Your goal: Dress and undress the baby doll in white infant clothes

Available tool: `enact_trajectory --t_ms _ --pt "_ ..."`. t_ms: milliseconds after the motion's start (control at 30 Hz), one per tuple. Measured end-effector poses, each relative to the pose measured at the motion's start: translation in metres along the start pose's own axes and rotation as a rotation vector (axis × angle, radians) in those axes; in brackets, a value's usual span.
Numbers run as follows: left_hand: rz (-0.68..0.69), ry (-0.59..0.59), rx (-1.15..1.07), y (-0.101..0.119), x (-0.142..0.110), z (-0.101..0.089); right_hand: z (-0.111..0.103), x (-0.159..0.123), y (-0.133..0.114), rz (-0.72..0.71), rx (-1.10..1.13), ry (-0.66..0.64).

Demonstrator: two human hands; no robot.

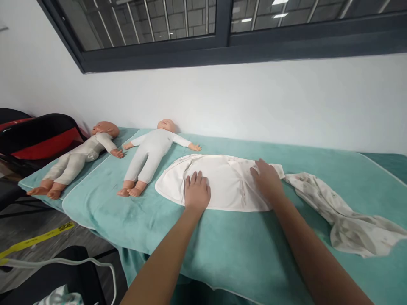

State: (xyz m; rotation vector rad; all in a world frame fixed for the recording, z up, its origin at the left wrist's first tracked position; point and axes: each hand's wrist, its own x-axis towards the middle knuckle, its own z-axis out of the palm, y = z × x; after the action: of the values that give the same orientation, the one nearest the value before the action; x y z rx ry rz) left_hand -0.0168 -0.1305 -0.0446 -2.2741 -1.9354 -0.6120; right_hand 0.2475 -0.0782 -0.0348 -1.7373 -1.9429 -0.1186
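A white cloth (224,182), perhaps a baby swaddle, lies spread on the teal table cover in front of me. Flat on its left part rests my left hand (197,192), fingers extended. My right hand (267,180) presses on the cloth's right part with its fingers apart. Neither hand grips anything. Just right of the white cloth, a crumpled patterned cloth (346,220) stretches toward the table's right side. To the left of my hands a baby doll (152,148) in a white bodysuit lies on its back.
A second baby doll (82,156) lies farther left. Teal cloth (241,254) covers the table, which stands against a white wall below a dark-framed window (222,51). Black and red chairs (44,140) are at the left. A white cable (76,262) runs over a dark chair at lower left.
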Motion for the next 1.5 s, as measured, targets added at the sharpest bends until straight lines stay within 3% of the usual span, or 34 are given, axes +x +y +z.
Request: enact_trajectory --t_ms 67,200,300,467,567,633,667,733,800,867,1067,1200,1300,1400,1500 --pt "0.002 0.006 -0.005 0.000 0.000 0.000 0.003 0.001 -0.032 -0.037 0.070 -0.056" --pt "0.006 0.046 -0.063 -0.002 0.000 -0.001 0.028 0.008 -0.107 -0.234 0.080 -0.397" --pt "-0.045 0.089 -0.173 -0.003 0.000 -0.002 0.048 0.016 -0.145 -0.215 0.061 -0.407" --pt "-0.143 0.281 -0.505 -0.014 -0.003 -0.018 0.063 0.021 -0.154 -0.225 0.034 -0.382" --pt "-0.205 0.422 -0.584 -0.045 -0.002 -0.040 0.065 0.018 -0.149 -0.266 -0.002 -0.364" --pt "-0.375 0.490 -0.515 -0.074 0.003 -0.055 0.067 0.017 -0.147 -0.279 -0.020 -0.343" --pt "-0.464 0.452 -0.480 -0.090 0.007 -0.060 0.068 0.017 -0.148 -0.279 -0.024 -0.332" --pt "-0.608 0.241 -0.481 -0.116 0.017 -0.065 0.069 0.017 -0.149 -0.269 -0.026 -0.314" --pt "-0.641 0.109 -0.527 -0.133 0.026 -0.064 0.070 0.018 -0.150 -0.258 -0.026 -0.309" --pt "-0.654 0.061 -0.587 -0.139 0.032 -0.059 0.070 0.019 -0.151 -0.252 -0.029 -0.310" --pt "-0.747 -0.043 -0.828 -0.129 0.028 -0.060 0.071 0.021 -0.151 -0.237 -0.035 -0.298" --pt "-0.734 -0.230 -0.939 -0.119 0.024 -0.076 0.070 0.021 -0.151 -0.225 -0.027 -0.294" --pt "-0.672 -0.358 -0.903 -0.109 0.026 -0.083 0.070 0.022 -0.151 -0.220 -0.024 -0.289" --pt "-0.609 -0.337 -0.805 -0.105 0.030 -0.082 0.070 0.022 -0.150 -0.222 -0.009 -0.279" --pt "-0.644 -0.202 -0.731 -0.114 0.038 -0.078 0.069 0.022 -0.150 -0.224 0.006 -0.272"
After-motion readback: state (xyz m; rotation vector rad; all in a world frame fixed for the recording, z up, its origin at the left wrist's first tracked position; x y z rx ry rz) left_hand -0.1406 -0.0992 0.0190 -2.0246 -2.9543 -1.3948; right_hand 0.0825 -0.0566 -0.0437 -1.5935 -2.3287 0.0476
